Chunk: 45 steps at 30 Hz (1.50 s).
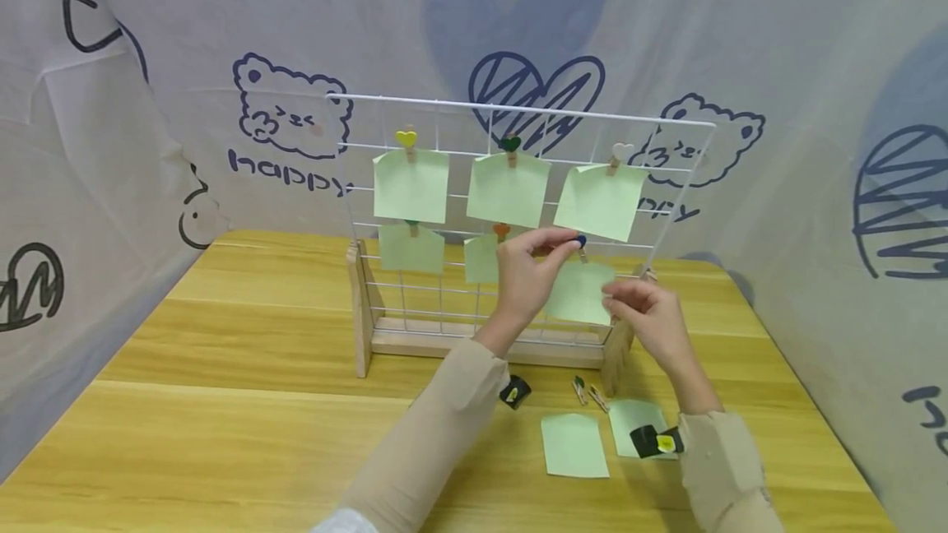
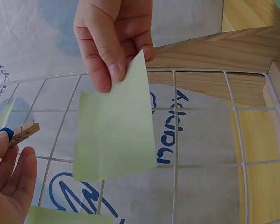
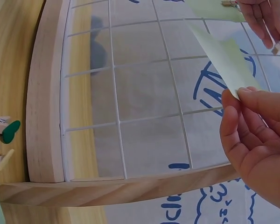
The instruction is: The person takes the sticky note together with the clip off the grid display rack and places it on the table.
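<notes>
My left hand (image 1: 522, 274) pinches a small wooden clothespin (image 2: 25, 132) with a blue heart, in front of the white wire grid (image 1: 518, 112). A pale green sticky note (image 2: 114, 130) hangs from my right hand (image 1: 655, 321), held by its edge between thumb and fingers. In the right wrist view this note (image 3: 224, 58) stands in front of the wires, apart from the clothespin. An upper row of notes (image 1: 411, 187) is clipped to the grid with yellow, dark green and white heart clothespins. Below it hang two more notes (image 1: 411, 249), one partly hidden behind my left hand.
Wooden feet (image 1: 360, 311) and a wooden base bar (image 1: 415, 342) hold the grid on the wood-grain table (image 1: 222, 426). In front lie two loose sticky notes (image 1: 574, 447) and small clothespins (image 1: 579, 390). A printed cloth (image 1: 400, 31) hangs behind and at the sides.
</notes>
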{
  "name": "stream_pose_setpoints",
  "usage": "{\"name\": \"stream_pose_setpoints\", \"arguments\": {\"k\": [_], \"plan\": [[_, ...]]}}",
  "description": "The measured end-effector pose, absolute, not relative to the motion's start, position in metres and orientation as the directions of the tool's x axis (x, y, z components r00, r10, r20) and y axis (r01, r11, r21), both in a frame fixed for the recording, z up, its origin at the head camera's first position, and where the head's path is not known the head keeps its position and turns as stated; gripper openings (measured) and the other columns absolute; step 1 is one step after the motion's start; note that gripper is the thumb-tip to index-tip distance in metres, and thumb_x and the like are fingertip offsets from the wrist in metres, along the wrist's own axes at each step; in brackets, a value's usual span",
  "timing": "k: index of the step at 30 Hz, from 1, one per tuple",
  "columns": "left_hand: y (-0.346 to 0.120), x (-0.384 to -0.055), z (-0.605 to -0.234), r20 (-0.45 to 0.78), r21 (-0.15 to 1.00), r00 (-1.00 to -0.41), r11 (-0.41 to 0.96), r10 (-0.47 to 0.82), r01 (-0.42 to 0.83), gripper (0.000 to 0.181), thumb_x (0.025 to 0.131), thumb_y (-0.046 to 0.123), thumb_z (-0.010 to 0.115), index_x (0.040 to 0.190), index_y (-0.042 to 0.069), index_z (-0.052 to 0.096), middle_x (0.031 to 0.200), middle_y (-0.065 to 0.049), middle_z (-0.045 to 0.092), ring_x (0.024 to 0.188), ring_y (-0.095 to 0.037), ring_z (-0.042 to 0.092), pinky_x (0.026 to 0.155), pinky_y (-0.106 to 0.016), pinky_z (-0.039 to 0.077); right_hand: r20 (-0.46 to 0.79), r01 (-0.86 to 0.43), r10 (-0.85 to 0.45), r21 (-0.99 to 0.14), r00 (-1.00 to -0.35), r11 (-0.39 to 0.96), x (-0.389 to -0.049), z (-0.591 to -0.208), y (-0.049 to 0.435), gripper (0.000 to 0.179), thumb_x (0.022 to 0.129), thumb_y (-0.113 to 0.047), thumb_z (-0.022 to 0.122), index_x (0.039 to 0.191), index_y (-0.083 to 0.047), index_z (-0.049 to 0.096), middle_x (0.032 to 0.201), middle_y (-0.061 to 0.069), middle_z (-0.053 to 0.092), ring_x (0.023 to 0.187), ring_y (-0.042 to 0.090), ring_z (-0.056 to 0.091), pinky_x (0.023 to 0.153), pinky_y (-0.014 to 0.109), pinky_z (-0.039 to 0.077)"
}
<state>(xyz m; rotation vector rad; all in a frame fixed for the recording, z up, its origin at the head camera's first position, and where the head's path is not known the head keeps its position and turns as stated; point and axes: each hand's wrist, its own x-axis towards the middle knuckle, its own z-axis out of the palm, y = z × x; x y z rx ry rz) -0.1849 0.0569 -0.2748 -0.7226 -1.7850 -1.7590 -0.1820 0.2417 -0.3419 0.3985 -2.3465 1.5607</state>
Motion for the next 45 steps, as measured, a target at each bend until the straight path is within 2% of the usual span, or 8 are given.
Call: {"name": "stream_pose_setpoints", "arguments": {"k": [5, 13, 18, 26, 32, 39, 45], "plan": [[0.057, -0.193, -0.286, 0.665, 0.747, -0.746, -0.033, 0.031, 0.664, 0.010, 0.077, -0.008, 0.063, 0.085, -0.013, 0.063, 0.084, -0.023, 0.064, 0.072, -0.030, 0.062, 0.064, -0.024, 0.052, 0.356, -0.359, -0.081, -0.853, -0.931, 0.379, -0.177, -0.343, 0.241, 0.016, 0.084, 0.000, 0.060, 0.096, 0.011, 0.060, 0.083, 0.009, 0.063, 0.063, 0.008, 0.056, 0.058, 0.026, 0.052], [0.055, -0.202, -0.300, 0.662, 0.750, -0.746, -0.076, 0.072, 0.658, 0.012, 0.080, -0.002, 0.064, 0.089, -0.009, 0.064, 0.086, -0.018, 0.065, 0.071, -0.022, 0.063, 0.062, -0.023, 0.052, 0.327, -0.338, -0.095, -0.866, -0.940, 0.369, -0.173, -0.348, 0.238, 0.016, 0.084, 0.001, 0.060, 0.096, 0.011, 0.060, 0.079, 0.006, 0.063, 0.062, 0.012, 0.057, 0.056, 0.024, 0.051], [0.052, -0.201, -0.302, 0.657, 0.753, -0.748, -0.090, 0.094, 0.651, 0.012, 0.080, -0.001, 0.064, 0.090, -0.008, 0.064, 0.084, -0.018, 0.065, 0.070, -0.020, 0.063, 0.061, -0.025, 0.053, 0.294, -0.313, -0.109, -0.887, -0.950, 0.340, -0.170, -0.353, 0.236, 0.019, 0.084, 0.000, 0.060, 0.098, 0.013, 0.060, 0.084, 0.018, 0.063, 0.061, 0.014, 0.057, 0.054, 0.022, 0.050], [0.045, -0.190, -0.295, 0.629, 0.777, -0.768, -0.119, 0.122, 0.618, 0.012, 0.079, -0.007, 0.062, 0.089, -0.014, 0.063, 0.084, -0.024, 0.063, 0.072, -0.033, 0.062, 0.063, -0.026, 0.053, 0.193, -0.224, -0.127, -0.926, -0.973, 0.304, -0.162, -0.362, 0.232, 0.024, 0.084, -0.001, 0.060, 0.102, 0.015, 0.058, 0.088, 0.023, 0.062, 0.062, 0.010, 0.057, 0.056, 0.024, 0.050], [0.040, -0.181, -0.288, 0.613, 0.790, -0.779, -0.120, 0.136, 0.601, 0.012, 0.079, -0.009, 0.061, 0.088, -0.017, 0.061, 0.084, -0.026, 0.063, 0.072, -0.037, 0.061, 0.063, -0.025, 0.052, 0.131, -0.171, -0.153, -0.942, -0.980, 0.288, -0.157, -0.371, 0.228, 0.025, 0.084, 0.000, 0.059, 0.104, 0.014, 0.057, 0.087, 0.017, 0.063, 0.064, 0.009, 0.057, 0.057, 0.025, 0.051], [0.043, -0.196, -0.309, 0.597, 0.802, -0.791, -0.105, 0.133, 0.587, 0.013, 0.079, -0.002, 0.064, 0.089, -0.010, 0.065, 0.084, -0.019, 0.065, 0.070, -0.021, 0.063, 0.061, -0.025, 0.052, 0.074, -0.126, -0.205, -0.959, -0.976, 0.254, -0.149, -0.380, 0.222, 0.026, 0.083, 0.002, 0.059, 0.105, 0.016, 0.055, 0.084, 0.017, 0.062, 0.064, 0.014, 0.057, 0.057, 0.026, 0.051], [0.042, -0.197, -0.312, 0.593, 0.805, -0.793, -0.108, 0.141, 0.583, 0.011, 0.079, -0.001, 0.065, 0.088, -0.009, 0.065, 0.083, -0.018, 0.065, 0.069, -0.016, 0.063, 0.061, -0.026, 0.053, 0.022, -0.083, -0.244, -0.967, -0.969, 0.243, -0.142, -0.387, 0.220, 0.028, 0.083, 0.001, 0.060, 0.106, 0.016, 0.054, 0.082, 0.013, 0.062, 0.063, 0.013, 0.056, 0.058, 0.026, 0.051]]}}
